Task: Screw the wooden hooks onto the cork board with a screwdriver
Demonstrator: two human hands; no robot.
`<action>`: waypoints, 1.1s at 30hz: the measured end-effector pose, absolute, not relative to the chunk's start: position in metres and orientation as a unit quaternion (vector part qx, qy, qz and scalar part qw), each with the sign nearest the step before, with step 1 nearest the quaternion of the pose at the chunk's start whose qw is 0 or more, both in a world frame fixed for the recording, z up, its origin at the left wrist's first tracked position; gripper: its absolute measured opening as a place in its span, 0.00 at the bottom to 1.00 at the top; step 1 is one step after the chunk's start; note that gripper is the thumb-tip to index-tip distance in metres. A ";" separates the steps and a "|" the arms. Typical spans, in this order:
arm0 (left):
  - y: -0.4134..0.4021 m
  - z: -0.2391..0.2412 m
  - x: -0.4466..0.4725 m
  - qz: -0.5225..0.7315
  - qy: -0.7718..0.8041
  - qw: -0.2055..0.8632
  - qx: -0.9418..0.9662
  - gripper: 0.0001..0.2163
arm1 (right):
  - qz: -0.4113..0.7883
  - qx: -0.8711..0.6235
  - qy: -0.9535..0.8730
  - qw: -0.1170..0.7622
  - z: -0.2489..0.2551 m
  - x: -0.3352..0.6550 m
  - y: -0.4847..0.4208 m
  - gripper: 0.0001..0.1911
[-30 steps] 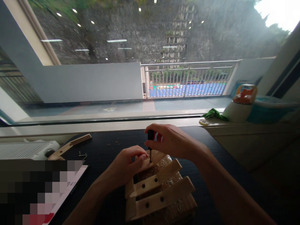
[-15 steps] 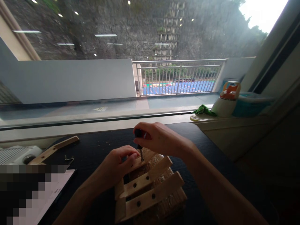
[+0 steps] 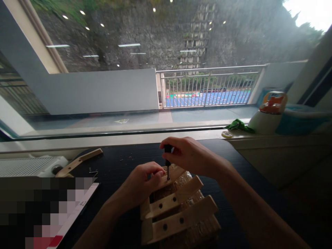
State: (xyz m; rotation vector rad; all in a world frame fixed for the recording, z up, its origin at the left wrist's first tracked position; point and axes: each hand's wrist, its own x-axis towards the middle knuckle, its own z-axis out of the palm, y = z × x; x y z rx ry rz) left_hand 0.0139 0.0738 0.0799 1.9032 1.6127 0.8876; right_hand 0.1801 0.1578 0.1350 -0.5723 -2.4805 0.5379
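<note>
A wooden assembly (image 3: 178, 214) of three pale slats with screw holes over a woven base sits on the dark table (image 3: 124, 162). My right hand (image 3: 190, 155) is closed round a small black-handled screwdriver (image 3: 167, 155), held upright with its tip on the farthest slat. My left hand (image 3: 142, 183) curls over the left end of that same slat, fingers pressing on it beside the screwdriver tip.
A loose curved wooden piece (image 3: 77, 162) and small metal screws (image 3: 92, 171) lie at the left of the table. A white paper sheet (image 3: 75, 211) sits front left. On the window ledge stand a white and orange container (image 3: 268, 114), a green cloth (image 3: 238, 125) and a tape roll (image 3: 226, 134).
Both hands stay on the far slat with the screwdriver upright; my right hand's fingers shift slightly on the handle. The view swung left and back again.
</note>
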 end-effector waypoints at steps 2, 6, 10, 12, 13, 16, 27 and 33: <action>0.073 0.080 0.014 0.325 0.593 0.244 0.695 0.11 | 0.200 -0.214 -0.919 0.264 0.136 0.180 0.157 0.11; 0.073 0.080 0.014 0.327 0.587 0.244 0.699 0.11 | 0.215 -0.207 -0.920 0.254 0.136 0.182 0.157 0.16; 0.073 0.079 0.013 0.331 0.579 0.249 0.702 0.11 | 0.236 -0.190 -0.919 0.252 0.136 0.183 0.159 0.17; 0.073 0.079 0.013 0.334 0.579 0.247 0.701 0.11 | 0.239 -0.187 -0.919 0.252 0.136 0.183 0.159 0.16; 0.074 0.079 0.013 0.335 0.580 0.244 0.701 0.11 | 0.237 -0.190 -0.919 0.253 0.136 0.182 0.159 0.16; 0.074 0.079 0.013 0.331 0.584 0.242 0.701 0.11 | 0.227 -0.203 -0.916 0.260 0.136 0.181 0.158 0.15; 0.073 0.078 0.013 0.337 0.575 0.248 0.703 0.12 | 0.226 -0.189 -0.918 0.267 0.138 0.182 0.157 0.17; 0.074 0.077 0.013 0.329 0.585 0.244 0.700 0.12 | 0.218 -0.206 -0.915 0.272 0.137 0.180 0.158 0.14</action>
